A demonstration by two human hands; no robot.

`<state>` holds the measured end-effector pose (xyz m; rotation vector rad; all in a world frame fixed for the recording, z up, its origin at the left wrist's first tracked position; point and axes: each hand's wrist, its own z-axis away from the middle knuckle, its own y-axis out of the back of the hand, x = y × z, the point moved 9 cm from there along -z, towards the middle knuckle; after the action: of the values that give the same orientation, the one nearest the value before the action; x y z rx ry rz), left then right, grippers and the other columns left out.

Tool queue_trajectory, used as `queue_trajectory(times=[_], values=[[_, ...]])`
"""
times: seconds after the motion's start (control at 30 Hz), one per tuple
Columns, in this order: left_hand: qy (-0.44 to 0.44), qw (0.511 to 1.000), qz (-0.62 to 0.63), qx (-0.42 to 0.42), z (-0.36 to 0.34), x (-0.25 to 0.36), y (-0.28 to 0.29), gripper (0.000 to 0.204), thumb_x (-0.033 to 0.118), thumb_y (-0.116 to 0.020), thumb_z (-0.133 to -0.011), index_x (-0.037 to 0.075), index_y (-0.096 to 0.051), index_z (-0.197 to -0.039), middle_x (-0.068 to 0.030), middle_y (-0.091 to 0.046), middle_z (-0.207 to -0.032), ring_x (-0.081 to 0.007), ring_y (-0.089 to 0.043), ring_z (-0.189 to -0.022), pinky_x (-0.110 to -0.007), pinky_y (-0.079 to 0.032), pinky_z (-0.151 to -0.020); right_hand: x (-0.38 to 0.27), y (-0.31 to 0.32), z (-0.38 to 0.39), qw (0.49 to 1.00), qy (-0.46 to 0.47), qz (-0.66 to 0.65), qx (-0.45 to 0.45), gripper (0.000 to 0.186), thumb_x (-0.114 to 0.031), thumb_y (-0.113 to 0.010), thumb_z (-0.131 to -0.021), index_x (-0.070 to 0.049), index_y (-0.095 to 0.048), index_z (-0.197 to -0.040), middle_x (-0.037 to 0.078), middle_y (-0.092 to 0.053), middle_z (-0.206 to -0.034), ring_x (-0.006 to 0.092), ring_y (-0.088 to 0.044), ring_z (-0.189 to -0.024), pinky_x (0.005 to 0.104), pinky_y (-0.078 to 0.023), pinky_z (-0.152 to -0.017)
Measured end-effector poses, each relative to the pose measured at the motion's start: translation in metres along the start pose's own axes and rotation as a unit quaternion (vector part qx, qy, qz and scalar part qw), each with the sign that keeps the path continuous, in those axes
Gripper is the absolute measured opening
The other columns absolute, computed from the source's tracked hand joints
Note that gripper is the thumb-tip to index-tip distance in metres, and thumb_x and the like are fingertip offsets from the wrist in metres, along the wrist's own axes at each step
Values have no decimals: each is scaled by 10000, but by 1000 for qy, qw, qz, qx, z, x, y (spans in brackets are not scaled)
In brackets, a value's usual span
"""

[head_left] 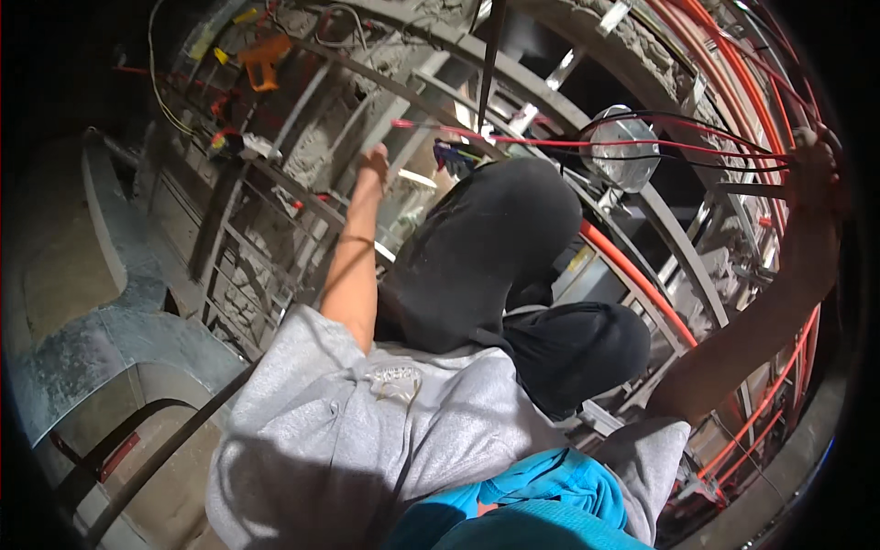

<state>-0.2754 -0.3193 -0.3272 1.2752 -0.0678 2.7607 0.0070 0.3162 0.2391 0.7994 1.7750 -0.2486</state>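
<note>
My right hand [813, 174], in shadow at the far right edge, is closed around red and black wires. From it the red wires [550, 142] stretch left above my knees, their loose ends near my left hand, and the black wires [724, 160] run beside them. A round metal box [625, 151] hangs behind the wires. My left hand [374, 165] is ahead of my left side, against the grey metal framing [408, 128]; its fingers look curled, and what they hold is hidden. Just right of it lies a dark blue item [451, 158], too small to name.
Bundled orange conduits [724, 46] curve along the upper right, and another orange conduit [637, 280] passes beside my knee. An orange pistol-shaped tool [264, 62] lies at the upper left. Metal ductwork [119, 348] fills the left side. Metal bars and gaps surround my bent legs [495, 238].
</note>
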Motion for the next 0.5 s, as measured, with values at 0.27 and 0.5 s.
queue_trajectory(times=[0.27, 0.5], values=[[22, 986, 48, 161, 11, -7, -32, 355, 409, -533, -1049, 82, -597, -927, -11, -459, -566, -137, -401, -396, -327, -332, -372, 10, 40, 18, 980, -10, 198, 32, 248, -71, -594, -1041, -13, -656, -1274, 86, -677, -1129, 158, -632, -1017, 306, -521, -961], [4, 984, 60, 167, -11, -42, -16, 365, 373, -535, -1036, 64, -601, -853, -32, -504, -569, -159, -451, -389, -340, -362, -379, 3, 56, 21, 948, 24, 307, 87, 224, -47, -592, -1035, -12, -669, -1243, 96, -669, -1136, 173, -625, -1026, 321, -520, -972]])
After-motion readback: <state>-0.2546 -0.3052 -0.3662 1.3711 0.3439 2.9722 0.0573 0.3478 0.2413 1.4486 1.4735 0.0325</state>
